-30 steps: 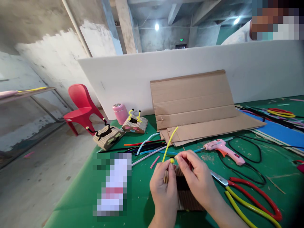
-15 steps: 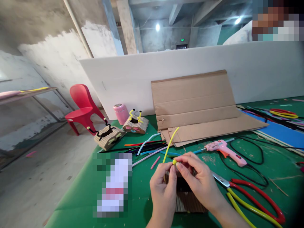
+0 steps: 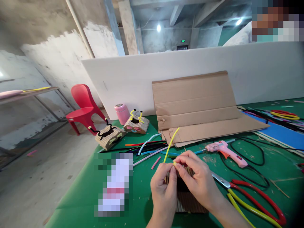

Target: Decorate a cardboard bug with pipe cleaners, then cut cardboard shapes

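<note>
Fingertips of my left hand (image 3: pixel 163 183) and my right hand (image 3: pixel 198 180) meet in a pinch. Between them shows a small bit of a yellow pipe cleaner (image 3: pixel 171 145), whose straight length rises behind my left fingers. Whether the two parts join is hidden by the fingers. Directly below my hands sits a corrugated cardboard box shape (image 3: pixel 190 202) with a dark opening, partly covered by my right hand. Scissors (image 3: pixel 239 186) with red and yellow handles lie to the right of my right hand. Beyond them rests a pink glue gun (image 3: pixel 225 152) with a black cord.
At the back left stand two corrugated cardboard pieces with antennae, one black (image 3: pixel 110 136) and one yellow (image 3: pixel 136 123), near a pink canister (image 3: pixel 121 113). Flat cardboard (image 3: pixel 194 101) leans on a white partition (image 3: pixel 133 76). A red chair (image 3: pixel 82 107) stands left of the green table (image 3: pixel 78 196).
My fingertips have closed further over the yellow end, so less of it shows. The view has shifted very slightly; everything else stays in place.
</note>
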A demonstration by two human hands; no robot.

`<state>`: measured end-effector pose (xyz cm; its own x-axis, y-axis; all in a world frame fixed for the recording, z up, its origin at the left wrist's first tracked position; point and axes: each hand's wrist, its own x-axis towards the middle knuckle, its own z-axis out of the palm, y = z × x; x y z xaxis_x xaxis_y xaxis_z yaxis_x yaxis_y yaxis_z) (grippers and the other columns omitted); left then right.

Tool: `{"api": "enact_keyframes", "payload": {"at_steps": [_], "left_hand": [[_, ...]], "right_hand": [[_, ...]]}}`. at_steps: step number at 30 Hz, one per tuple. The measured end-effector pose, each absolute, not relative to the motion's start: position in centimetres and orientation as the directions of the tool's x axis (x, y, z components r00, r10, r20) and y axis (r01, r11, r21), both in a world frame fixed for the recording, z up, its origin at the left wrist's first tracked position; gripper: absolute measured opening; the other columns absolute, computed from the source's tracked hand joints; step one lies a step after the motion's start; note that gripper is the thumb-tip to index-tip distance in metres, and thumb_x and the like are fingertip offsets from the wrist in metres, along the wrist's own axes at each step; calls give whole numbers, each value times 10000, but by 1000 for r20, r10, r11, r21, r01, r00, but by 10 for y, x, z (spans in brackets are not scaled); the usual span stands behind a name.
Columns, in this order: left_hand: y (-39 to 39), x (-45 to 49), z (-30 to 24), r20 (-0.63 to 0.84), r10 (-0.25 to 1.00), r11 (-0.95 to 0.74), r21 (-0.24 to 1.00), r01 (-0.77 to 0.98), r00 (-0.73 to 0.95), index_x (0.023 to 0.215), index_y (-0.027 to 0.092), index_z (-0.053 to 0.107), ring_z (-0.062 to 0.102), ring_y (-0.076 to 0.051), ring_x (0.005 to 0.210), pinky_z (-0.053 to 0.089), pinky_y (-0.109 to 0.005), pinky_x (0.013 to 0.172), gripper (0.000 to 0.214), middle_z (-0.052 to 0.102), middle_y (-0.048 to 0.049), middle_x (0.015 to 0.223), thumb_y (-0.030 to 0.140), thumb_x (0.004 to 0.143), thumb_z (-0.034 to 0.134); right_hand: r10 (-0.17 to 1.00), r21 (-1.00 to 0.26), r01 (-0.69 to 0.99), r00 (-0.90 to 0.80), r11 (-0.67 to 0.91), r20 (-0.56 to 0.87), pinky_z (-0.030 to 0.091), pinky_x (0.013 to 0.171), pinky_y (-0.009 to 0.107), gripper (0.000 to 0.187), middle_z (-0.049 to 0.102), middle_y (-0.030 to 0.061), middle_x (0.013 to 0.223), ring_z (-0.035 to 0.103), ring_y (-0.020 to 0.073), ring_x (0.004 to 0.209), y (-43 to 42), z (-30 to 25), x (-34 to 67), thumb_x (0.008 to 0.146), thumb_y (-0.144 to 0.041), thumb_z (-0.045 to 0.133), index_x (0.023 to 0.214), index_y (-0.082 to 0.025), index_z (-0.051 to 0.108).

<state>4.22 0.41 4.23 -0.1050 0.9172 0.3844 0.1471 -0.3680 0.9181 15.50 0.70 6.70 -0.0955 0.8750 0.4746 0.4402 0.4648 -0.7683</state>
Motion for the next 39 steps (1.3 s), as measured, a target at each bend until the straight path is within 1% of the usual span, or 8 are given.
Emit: {"api": "enact_keyframes", "payload": {"at_steps": [3, 6, 10, 12, 14, 15, 21, 39], "left_hand": [[4, 44, 43, 384, 917, -368, 919, 141, -109, 729, 186, 658, 581, -131, 646, 450, -204, 590, 128, 631, -5, 667, 179, 778, 540], [0, 44, 43, 393, 915, -375, 912, 165, -92, 772, 176, 661, 600, -147, 678, 467, -232, 635, 106, 660, -26, 719, 188, 766, 556], [0, 29, 41, 411, 904, -351, 872, 341, -121, 901, 179, 637, 612, -183, 836, 472, -282, 725, 178, 669, -66, 890, 219, 814, 487], [9, 15, 41, 481, 874, -358, 734, 577, -71, 922, 161, 620, 593, -188, 849, 466, -299, 736, 211, 650, -81, 888, 232, 836, 441], [24, 0, 40, 434, 893, -285, 338, 897, 120, 895, 175, 622, 568, -196, 827, 443, -326, 731, 218, 638, -75, 874, 231, 837, 420], [32, -7, 40, 400, 905, -263, 255, 930, 146, 893, 181, 628, 552, -222, 832, 424, -357, 726, 201, 634, -80, 877, 231, 821, 447], [71, -22, 32, 276, 933, -234, -18, 972, 229, 676, 160, 628, 490, -268, 807, 331, -392, 673, 237, 608, -129, 779, 76, 759, 423], [126, -29, 111, 229, 826, -407, -390, 826, 515, 797, 182, 630, 489, -261, 848, 310, -390, 728, 298, 580, -119, 833, 79, 803, 351]], "right_hand": [[882, -783, 419, -113, 459, 457, 461, 669, 258, 150, 541, 46, 825, 537, 155, 764, 7, 70, 157, 863, -227, 451, 845, -180, 592], [911, -834, 374, -86, 405, 403, 468, 678, 246, 216, 564, 45, 902, 550, 156, 806, 7, 68, 167, 868, -282, 449, 1037, -207, 560], [927, -886, 353, 114, 300, 359, 478, 673, 255, 315, 580, 58, 978, 561, 185, 870, 9, 51, 193, 858, -351, 464, 1142, -225, 518], [921, -896, 364, 193, 254, 339, 482, 674, 270, 315, 584, 66, 948, 561, 193, 842, 10, 39, 205, 838, -371, 492, 1104, -209, 546], [924, -900, 377, 218, 217, 315, 484, 662, 281, 319, 589, 72, 922, 560, 194, 806, 9, 28, 215, 829, -384, 502, 1082, -199, 558], [927, -901, 383, 220, 206, 305, 485, 656, 283, 317, 593, 71, 911, 561, 193, 792, 9, 23, 218, 826, -389, 502, 1071, -197, 562], [923, -891, 403, 218, 210, 316, 496, 662, 298, 284, 623, 69, 888, 582, 202, 788, 7, 11, 222, 824, -393, 495, 1000, -189, 585], [936, -891, 404, 186, 206, 300, 498, 696, 316, 271, 627, 75, 906, 595, 209, 813, 10, 2, 227, 836, -379, 477, 987, -184, 589]]}}
